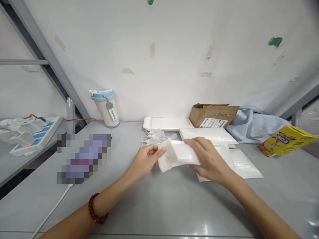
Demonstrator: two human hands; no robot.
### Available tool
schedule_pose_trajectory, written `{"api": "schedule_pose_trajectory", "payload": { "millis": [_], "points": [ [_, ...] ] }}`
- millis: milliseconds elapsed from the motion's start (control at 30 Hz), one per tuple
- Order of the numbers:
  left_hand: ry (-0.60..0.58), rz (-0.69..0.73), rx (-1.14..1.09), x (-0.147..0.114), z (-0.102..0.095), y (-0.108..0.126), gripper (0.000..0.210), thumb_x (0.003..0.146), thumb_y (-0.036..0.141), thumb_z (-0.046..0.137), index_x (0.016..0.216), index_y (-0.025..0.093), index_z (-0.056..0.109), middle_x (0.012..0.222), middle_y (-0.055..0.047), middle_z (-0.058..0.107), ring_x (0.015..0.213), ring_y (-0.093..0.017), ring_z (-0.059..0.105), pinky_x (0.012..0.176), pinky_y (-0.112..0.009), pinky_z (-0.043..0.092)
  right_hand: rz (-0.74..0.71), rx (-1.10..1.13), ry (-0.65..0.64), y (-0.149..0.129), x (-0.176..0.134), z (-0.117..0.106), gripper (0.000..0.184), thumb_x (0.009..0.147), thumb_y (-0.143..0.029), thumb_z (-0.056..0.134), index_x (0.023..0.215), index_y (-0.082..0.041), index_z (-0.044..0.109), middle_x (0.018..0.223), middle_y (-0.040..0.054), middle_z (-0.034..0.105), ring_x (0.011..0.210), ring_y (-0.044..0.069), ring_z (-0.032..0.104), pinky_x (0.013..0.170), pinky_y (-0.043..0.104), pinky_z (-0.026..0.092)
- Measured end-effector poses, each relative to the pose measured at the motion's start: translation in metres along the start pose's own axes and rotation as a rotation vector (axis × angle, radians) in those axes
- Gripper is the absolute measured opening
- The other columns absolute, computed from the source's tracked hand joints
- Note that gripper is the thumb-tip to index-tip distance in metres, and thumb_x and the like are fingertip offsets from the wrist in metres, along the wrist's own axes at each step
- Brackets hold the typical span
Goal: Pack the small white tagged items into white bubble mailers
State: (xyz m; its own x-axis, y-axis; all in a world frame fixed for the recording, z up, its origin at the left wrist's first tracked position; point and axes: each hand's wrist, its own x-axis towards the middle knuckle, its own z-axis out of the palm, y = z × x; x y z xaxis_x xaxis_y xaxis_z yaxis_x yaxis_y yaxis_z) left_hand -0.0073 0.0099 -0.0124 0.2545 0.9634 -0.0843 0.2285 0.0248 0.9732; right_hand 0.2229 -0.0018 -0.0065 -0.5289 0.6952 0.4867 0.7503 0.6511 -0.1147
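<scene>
Pouch handling: the step in hand, judged from the grips, was working the loose end of the white padded pouch (185,154); it called for a light pinch at the lip and a steady hold on the body — squeezing hard would likely have creased the soft walls.
Pouch position: held up above the worktop (154,205), between both hands, in front of the white mailers (245,162); whether anything lay inside could not be told.
Left hand (147,159): nearly closed, thumb against curled fingers, pinching the pouch's loose left edge.
Right hand (208,159): partly curled, fingers over the top and thumb below, clasping the right end of the pouch.
Pouch angle: best kept level with its mouth in sight — a tilt could have let the flap fold over.
Small white pieces (155,133): clustered just behind the left hand, in front of the flat white box (169,123).
</scene>
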Motion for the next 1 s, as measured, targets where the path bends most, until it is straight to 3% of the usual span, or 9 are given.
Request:
{"api": "schedule_pose_trajectory", "payload": {
  "millis": [167,267,367,700,1000],
  "points": [
    [0.014,0.136,0.384,0.008,-0.008,-0.015,0.033,0.085,0.041,0.045,0.102,0.017,0.061,0.063,0.001,0.056,0.054,-0.014,0.051,0.056,-0.025,0.037,0.172,-0.116,0.127,0.029,0.0,-0.01,0.044,0.078,-0.024,0.052,0.121,-0.022,0.042,0.106,0.0108,0.052,0.099,0.031,0.049,0.083,0.045,0.038],
    [-0.018,0.216,0.637,0.011,-0.005,-0.024,0.037,0.087,0.035,0.042,0.115,0.018,0.06,0.064,-0.001,0.059,0.059,-0.018,0.053,0.06,-0.027,0.035,0.206,-0.138,0.141,0.035,-0.001,-0.008,0.042,0.08,-0.026,0.052,0.12,-0.022,0.043,0.106,0.0105,0.053,0.099,0.031,0.048,0.084,0.046,0.038],
    [-0.037,0.232,0.748,0.011,-0.001,-0.028,0.04,0.088,0.034,0.04,0.121,0.02,0.056,0.071,-0.003,0.064,0.066,-0.021,0.056,0.061,-0.028,0.035,0.205,-0.117,0.121,0.034,-0.001,-0.004,0.042,0.081,-0.027,0.052,0.121,-0.023,0.042,0.107,0.0097,0.053,0.1,0.031,0.049,0.084,0.045,0.038],
    [-0.054,0.222,0.868,0.011,0.002,-0.023,0.033,0.089,0.033,0.037,0.111,0.021,0.059,0.074,-0.005,0.063,0.072,-0.024,0.059,0.06,-0.028,0.032,0.187,-0.09,0.084,0.027,-0.001,0.001,0.041,0.082,-0.025,0.051,0.121,-0.024,0.04,0.105,0.0096,0.051,0.098,0.03,0.049,0.083,0.046,0.037],
    [-0.123,0.163,0.725,0.01,-0.005,-0.022,0.016,0.078,0.025,0.043,0.075,0.02,0.058,0.058,0.001,0.056,0.055,-0.016,0.051,0.053,-0.025,0.032,0.159,-0.055,0.043,0.028,-0.001,0.0,0.04,0.081,-0.025,0.05,0.12,-0.024,0.04,0.104,0.009,0.051,0.097,0.029,0.049,0.082,0.045,0.04]
  ]
}}
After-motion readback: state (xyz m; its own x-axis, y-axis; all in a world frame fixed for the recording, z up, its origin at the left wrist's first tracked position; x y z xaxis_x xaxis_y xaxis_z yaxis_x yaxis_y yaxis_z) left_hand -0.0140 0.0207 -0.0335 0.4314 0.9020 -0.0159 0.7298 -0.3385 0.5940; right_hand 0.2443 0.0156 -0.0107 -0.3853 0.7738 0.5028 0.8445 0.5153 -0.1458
